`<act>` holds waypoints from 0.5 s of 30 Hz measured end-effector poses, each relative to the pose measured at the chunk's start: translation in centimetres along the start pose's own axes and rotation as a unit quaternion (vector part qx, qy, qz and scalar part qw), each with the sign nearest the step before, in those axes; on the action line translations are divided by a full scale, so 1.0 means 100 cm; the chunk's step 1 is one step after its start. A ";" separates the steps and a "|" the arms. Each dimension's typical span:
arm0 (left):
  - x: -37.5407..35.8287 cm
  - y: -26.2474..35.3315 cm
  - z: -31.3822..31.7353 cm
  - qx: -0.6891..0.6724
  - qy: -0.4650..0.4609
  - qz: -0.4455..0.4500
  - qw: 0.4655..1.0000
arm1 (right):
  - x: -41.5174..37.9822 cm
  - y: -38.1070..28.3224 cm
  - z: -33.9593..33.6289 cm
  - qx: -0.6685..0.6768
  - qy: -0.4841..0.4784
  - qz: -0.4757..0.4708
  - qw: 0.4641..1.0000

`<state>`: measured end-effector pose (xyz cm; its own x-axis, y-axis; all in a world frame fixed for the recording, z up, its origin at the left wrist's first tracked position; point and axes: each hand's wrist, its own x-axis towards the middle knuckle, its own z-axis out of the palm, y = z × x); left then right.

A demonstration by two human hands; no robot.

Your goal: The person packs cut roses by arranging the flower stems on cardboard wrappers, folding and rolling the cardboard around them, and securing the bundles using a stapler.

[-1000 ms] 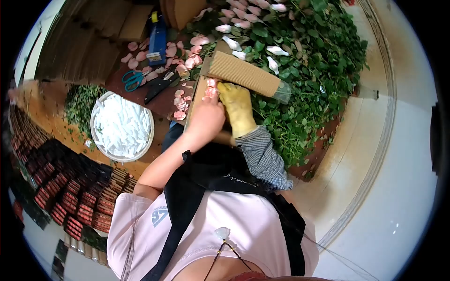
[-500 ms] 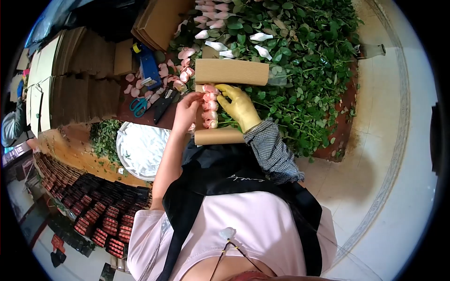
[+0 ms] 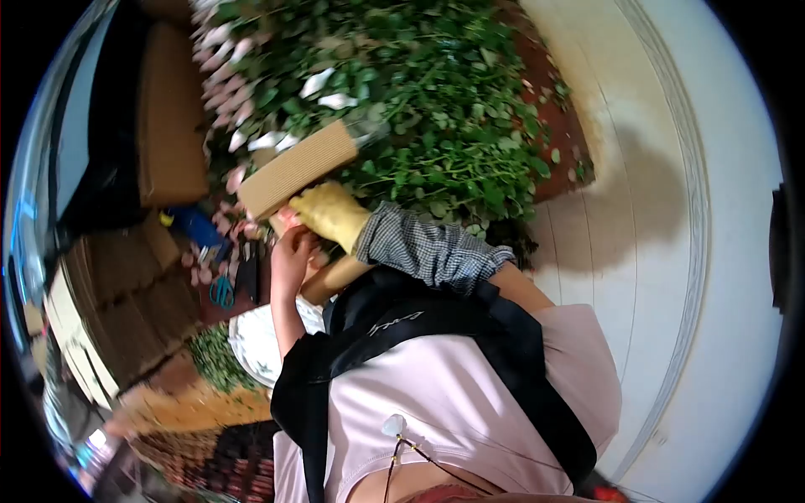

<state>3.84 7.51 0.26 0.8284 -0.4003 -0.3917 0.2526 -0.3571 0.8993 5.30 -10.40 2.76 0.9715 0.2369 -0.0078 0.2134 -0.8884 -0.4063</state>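
Observation:
My bare left hand (image 3: 291, 258) has its fingers curled against a small row of pink roses (image 3: 288, 219). Over the same row, my right hand, in a yellow glove (image 3: 334, 217), is closed with its fingertips at the top rose. The two hands nearly touch and hide most of the flowers. A ribbed cardboard wrap (image 3: 298, 169) lies tilted just beyond the gloved hand. Below the hands, a smooth brown cardboard roll (image 3: 337, 279) is partly covered by the right wrist.
Leafy green stems (image 3: 436, 126) spread over the table (image 3: 558, 109). Beyond the wrap lie white-sleeved buds (image 3: 317, 82). At left are teal scissors (image 3: 222, 292), a blue tape dispenser (image 3: 198, 228), loose petals (image 3: 235, 178) and cardboard stacks (image 3: 126, 310). A white-filled basin (image 3: 251, 339) stands below.
The view has turned, so the table and wrap appear tilted and farther left. My gloved hand has moved in over the roses, and my left hand is now lower along the row.

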 end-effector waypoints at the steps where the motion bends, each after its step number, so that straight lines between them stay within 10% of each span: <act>1: 0.003 0.006 -0.001 0.028 0.004 -0.012 1.000 | -0.004 -0.005 -0.011 0.015 -0.015 0.016 1.000; 5: -0.002 0.019 -0.012 -0.036 -0.076 -0.041 0.996 | -0.063 -0.006 -0.062 0.379 0.018 -0.094 0.921; 7: -0.002 0.028 -0.017 -0.053 -0.104 -0.055 0.992 | -0.102 -0.006 -0.096 0.626 -0.202 -0.086 0.748; 9: -0.002 0.037 -0.020 -0.060 -0.118 -0.081 0.988 | -0.135 0.017 -0.099 0.645 -0.291 -0.081 0.702; 11: 0.001 0.033 -0.025 -0.073 -0.140 -0.079 0.984 | -0.168 0.047 -0.058 0.469 -0.223 0.039 0.854; 12: 0.001 0.035 -0.025 -0.076 -0.140 -0.086 0.983 | -0.184 0.059 -0.024 0.167 -0.187 0.126 0.960; 13: 0.001 0.037 -0.025 -0.081 -0.139 -0.091 0.983 | -0.186 0.060 -0.023 0.060 -0.267 0.260 0.926; 15: 0.001 0.037 -0.025 -0.047 -0.139 -0.091 0.985 | -0.202 0.072 -0.036 0.355 -0.190 0.113 0.908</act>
<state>6.09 8.23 4.05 0.5989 -0.5578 -0.5746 0.4410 -0.3693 0.8180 -12.40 -23.01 3.27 0.8475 0.3187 -0.4245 -0.2381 -0.4866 -0.8406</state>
